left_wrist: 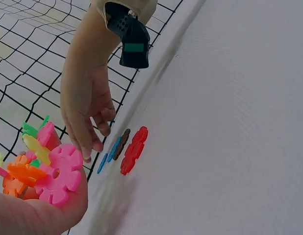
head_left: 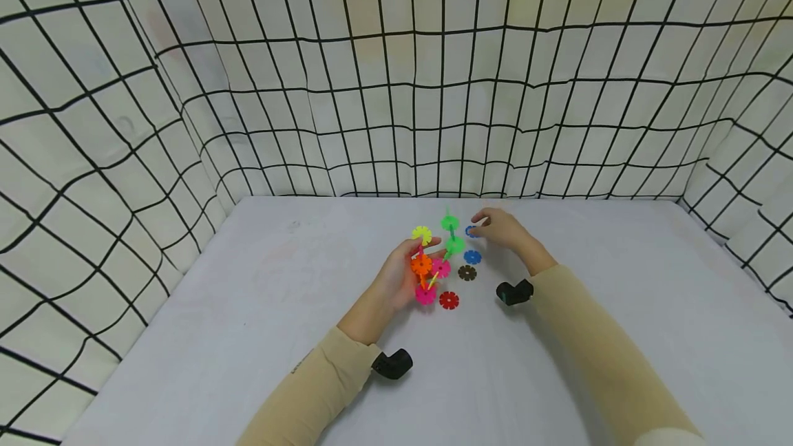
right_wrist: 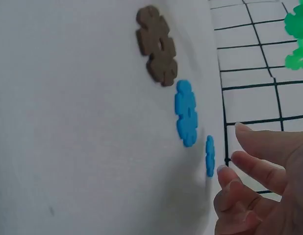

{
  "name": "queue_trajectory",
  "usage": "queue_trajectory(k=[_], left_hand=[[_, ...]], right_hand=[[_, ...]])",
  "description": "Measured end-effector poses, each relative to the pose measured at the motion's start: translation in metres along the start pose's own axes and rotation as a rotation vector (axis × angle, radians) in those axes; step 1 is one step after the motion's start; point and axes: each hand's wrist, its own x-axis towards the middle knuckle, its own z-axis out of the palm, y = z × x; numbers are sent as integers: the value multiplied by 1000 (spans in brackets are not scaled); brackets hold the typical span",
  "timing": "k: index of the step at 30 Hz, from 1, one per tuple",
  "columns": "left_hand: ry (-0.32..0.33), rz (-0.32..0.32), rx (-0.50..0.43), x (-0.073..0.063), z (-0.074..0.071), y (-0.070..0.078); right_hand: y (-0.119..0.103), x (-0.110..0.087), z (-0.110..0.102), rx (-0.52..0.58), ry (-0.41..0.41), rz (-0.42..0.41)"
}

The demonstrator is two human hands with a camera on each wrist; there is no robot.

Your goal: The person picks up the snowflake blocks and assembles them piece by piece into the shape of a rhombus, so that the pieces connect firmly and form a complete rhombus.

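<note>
My left hand (head_left: pixel 394 279) holds a cluster of interlocked plastic snowflake discs (head_left: pixel 421 265), in pink, orange, yellow and green. Its green discs (head_left: pixel 455 246) stick out on the far right side of the cluster. In the left wrist view a pink disc (left_wrist: pixel 62 174) lies against the palm side of the hand. My right hand (head_left: pixel 506 231) reaches over a small blue disc (right_wrist: pixel 210 156) at the far end of a row of loose discs. Thumb and fingers are spread apart with nothing between them, the fingertips right beside that disc's edge.
Toward me from that blue disc lie a second blue disc (head_left: pixel 473 257), a brown disc (head_left: pixel 463 272) and a red disc (head_left: pixel 449 300) on the white table (head_left: pixel 204 336). Black netting (head_left: pixel 442 88) over white walls encloses the table at the back and sides. Black wrist cameras (head_left: pixel 393 364) hang below both sleeves.
</note>
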Motion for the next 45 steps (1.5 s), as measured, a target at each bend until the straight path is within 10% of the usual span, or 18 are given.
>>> queue_trajectory(k=[13,45], left_hand=[[-43,-22,-26,-1,0,0],[75,14,60,2,2,-6]], right_hand=[[10,14,5,25,-5,107],[24,-1,-14,187,93,1]])
